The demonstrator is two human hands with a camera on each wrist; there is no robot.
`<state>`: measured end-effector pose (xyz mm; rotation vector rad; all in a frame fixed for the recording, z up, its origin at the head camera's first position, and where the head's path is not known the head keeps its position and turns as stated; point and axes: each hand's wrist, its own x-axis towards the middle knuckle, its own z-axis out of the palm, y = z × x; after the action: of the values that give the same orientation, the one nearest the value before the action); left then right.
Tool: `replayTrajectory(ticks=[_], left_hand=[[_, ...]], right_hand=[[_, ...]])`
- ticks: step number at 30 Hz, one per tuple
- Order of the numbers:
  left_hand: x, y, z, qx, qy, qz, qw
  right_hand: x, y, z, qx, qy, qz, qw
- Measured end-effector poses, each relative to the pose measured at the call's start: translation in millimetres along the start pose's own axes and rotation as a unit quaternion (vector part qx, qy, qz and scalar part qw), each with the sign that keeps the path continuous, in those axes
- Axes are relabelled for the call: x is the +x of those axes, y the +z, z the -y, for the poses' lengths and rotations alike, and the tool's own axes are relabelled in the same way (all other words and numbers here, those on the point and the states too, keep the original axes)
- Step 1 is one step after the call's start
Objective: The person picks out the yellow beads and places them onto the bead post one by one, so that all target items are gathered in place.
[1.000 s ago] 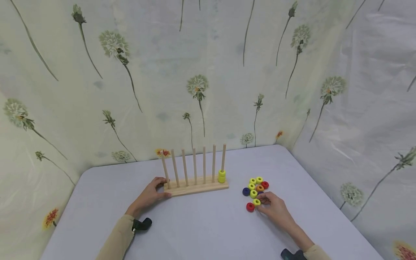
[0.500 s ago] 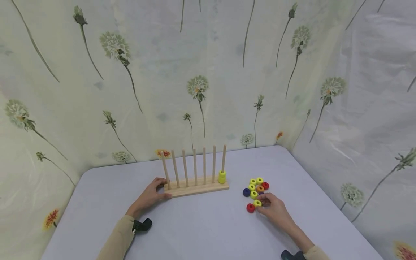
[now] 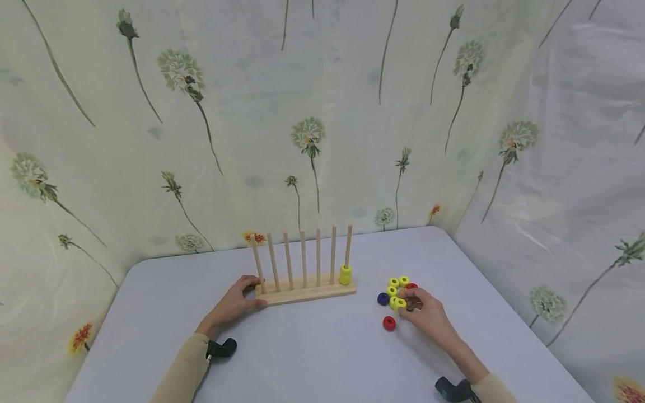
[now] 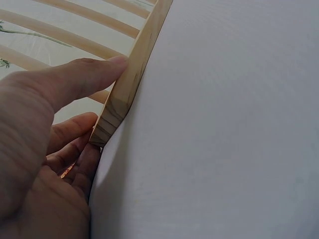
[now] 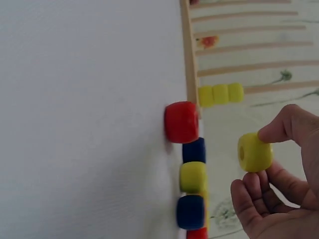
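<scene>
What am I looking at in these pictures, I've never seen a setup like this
There is no machine: a person works barehanded. The wide picture comes from a camera worn on the head, looking forward and down; the two closer ones come from cameras on each wrist. On the pale table stands a wooden rack with seven upright pegs; three yellow beads are stacked on the rightmost. To its right lie loose beads in several colors, with one red bead apart, nearer the person. The left hand has its grip on the rack's left end. The right hand pinches a yellow bead.
</scene>
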<state>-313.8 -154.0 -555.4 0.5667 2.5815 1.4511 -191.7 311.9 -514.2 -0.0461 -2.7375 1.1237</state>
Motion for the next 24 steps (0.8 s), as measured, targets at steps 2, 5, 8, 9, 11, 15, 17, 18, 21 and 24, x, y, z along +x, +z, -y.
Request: replayTrajectory(ticks=[2, 5, 8, 9, 11, 15, 17, 18, 21, 24], left_hand=[[-0.2, 0.0, 0.5, 0.0, 0.001, 0.0, 1.0], [-1.0, -0.1, -0.3, 0.001, 0.0, -0.001, 1.0], [-2.1, -0.7, -2.5, 0.003, -0.003, 0.0, 1.0], [-2.2, -0.9, -3.0, 0.005, -0.003, 0.001, 1.0], [-2.2, -1.2, -3.8, 0.005, -0.002, 0.001, 1.0], [-1.0, -1.8, -3.0, 0.004, -0.005, 0.0, 1.0], [-0.2, -2.1, -1.6, 0.005, -0.005, 0.001, 1.0], [0.1, -2.2, -1.2, 0.005, -0.004, 0.002, 1.0], [0.6, -2.3, -0.3, 0.005, -0.002, 0.004, 1.0], [-0.1, -2.0, -0.5, 0.009, 0.003, 0.005, 0.9999]], right_hand=[[4.7, -3, 8, 0.004, -0.022, -0.009, 0.9997], [15.5, -10, 23, 0.013, -0.047, -0.019, 0.9986], [29.7, -19, 43, 0.03, -0.063, -0.022, 0.9973], [34.8, -21, 51, 0.037, -0.066, -0.021, 0.9969], [45.4, -25, 65, 0.042, -0.077, -0.02, 0.9959], [64.5, -28, 93, 0.061, -0.099, -0.018, 0.9931], [72.4, -28, 107, 0.072, -0.109, -0.02, 0.9912], [76.0, -28, 113, 0.079, -0.112, -0.021, 0.9903], [86.6, -28, 130, 0.095, -0.12, -0.023, 0.9879], [96.3, -27, 143, 0.113, -0.127, -0.021, 0.9853]])
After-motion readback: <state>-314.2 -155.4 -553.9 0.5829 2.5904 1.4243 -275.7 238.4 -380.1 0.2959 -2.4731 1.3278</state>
